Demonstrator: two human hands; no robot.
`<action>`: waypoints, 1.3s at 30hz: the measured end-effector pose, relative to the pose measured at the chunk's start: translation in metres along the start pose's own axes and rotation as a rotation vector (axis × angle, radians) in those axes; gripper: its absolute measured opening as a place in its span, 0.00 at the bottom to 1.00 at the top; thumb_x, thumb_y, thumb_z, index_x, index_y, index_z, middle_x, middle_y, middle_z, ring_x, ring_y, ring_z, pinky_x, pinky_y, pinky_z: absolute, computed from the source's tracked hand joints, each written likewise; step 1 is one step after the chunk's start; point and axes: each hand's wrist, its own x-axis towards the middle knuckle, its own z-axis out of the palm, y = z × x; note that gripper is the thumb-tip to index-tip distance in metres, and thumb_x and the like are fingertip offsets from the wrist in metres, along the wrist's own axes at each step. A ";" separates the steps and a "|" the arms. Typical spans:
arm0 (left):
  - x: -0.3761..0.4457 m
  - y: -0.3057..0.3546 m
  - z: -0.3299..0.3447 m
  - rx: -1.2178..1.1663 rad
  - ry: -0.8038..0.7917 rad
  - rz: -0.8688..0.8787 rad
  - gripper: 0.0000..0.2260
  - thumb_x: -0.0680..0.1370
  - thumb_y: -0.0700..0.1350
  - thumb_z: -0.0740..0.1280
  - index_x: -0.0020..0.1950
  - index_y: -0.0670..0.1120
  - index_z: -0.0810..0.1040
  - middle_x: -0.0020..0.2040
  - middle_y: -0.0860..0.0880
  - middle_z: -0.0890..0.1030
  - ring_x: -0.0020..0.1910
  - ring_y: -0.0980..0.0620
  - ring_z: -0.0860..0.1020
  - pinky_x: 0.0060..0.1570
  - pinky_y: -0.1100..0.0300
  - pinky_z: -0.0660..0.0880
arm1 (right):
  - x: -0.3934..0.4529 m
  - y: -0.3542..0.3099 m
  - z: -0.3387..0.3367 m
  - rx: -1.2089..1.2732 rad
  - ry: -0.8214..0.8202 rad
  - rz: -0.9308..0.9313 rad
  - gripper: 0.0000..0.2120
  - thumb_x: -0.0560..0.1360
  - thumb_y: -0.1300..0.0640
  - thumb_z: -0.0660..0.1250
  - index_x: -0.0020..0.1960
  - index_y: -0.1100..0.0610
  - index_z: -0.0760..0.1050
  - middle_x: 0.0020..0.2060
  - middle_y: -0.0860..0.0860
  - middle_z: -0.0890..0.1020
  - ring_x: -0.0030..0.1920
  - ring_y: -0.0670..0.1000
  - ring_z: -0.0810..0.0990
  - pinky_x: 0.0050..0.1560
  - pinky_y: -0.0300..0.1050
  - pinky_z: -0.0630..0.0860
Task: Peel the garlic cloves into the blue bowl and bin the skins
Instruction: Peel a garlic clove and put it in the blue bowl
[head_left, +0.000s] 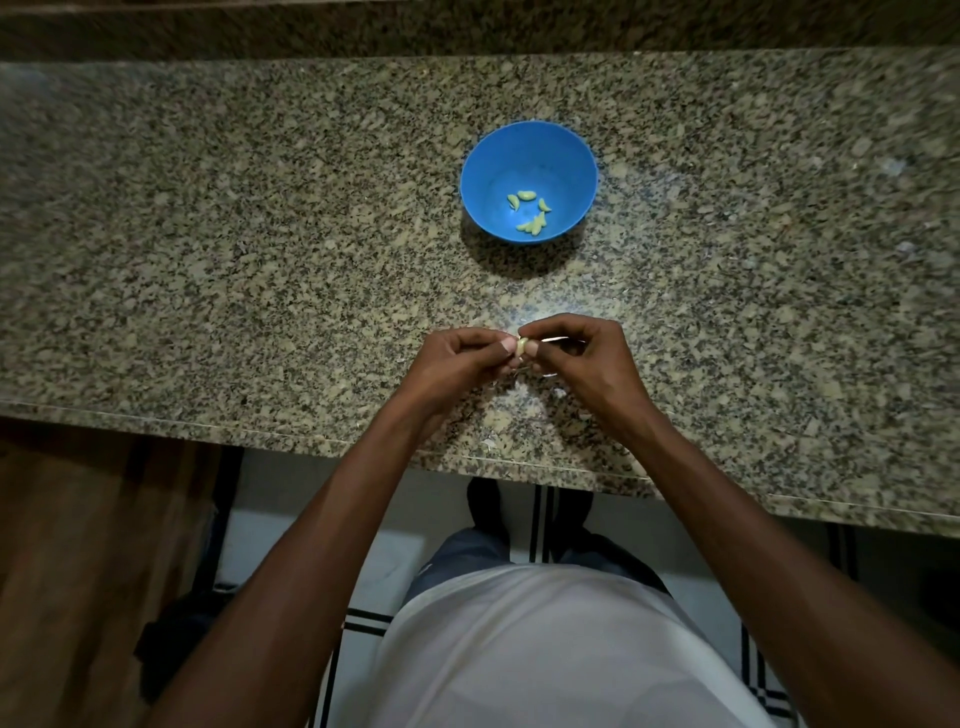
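Left hand (457, 358) at 6 o'clock, fingers curled, pinching garlic clove (521, 347); right hand (582, 358) pinching its other side, peeling. Blue bowl (528, 140) at 12 o'clock on table (208, 208): several peeled cloves (530, 213) inside. Skins unbinned; bin unseen.

The blue bowl (529, 181) is the only tall obstacle on the granite counter (208, 260), standing far of centre. Bare stone lies open to its left, right and near side. A raised ledge (467, 26) closes off the far edge.
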 end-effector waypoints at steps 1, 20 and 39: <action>0.000 0.000 0.000 -0.010 -0.004 -0.012 0.10 0.79 0.39 0.74 0.58 0.36 0.85 0.53 0.40 0.87 0.50 0.48 0.85 0.52 0.60 0.81 | 0.000 0.000 -0.001 0.014 0.000 -0.003 0.06 0.77 0.66 0.75 0.54 0.61 0.87 0.46 0.51 0.89 0.45 0.50 0.88 0.45 0.41 0.83; 0.004 0.001 0.011 0.739 0.101 0.360 0.09 0.81 0.49 0.72 0.55 0.44 0.84 0.45 0.51 0.86 0.43 0.57 0.85 0.45 0.60 0.84 | 0.003 -0.007 -0.009 -0.171 -0.053 -0.035 0.06 0.77 0.60 0.76 0.54 0.55 0.88 0.43 0.48 0.89 0.43 0.50 0.89 0.48 0.52 0.86; 0.002 0.003 0.009 0.340 0.040 0.226 0.09 0.80 0.46 0.74 0.56 0.41 0.86 0.47 0.45 0.88 0.49 0.47 0.87 0.55 0.50 0.83 | 0.010 -0.007 -0.009 -0.098 -0.023 0.014 0.11 0.77 0.63 0.76 0.57 0.54 0.87 0.48 0.49 0.89 0.46 0.51 0.89 0.49 0.61 0.86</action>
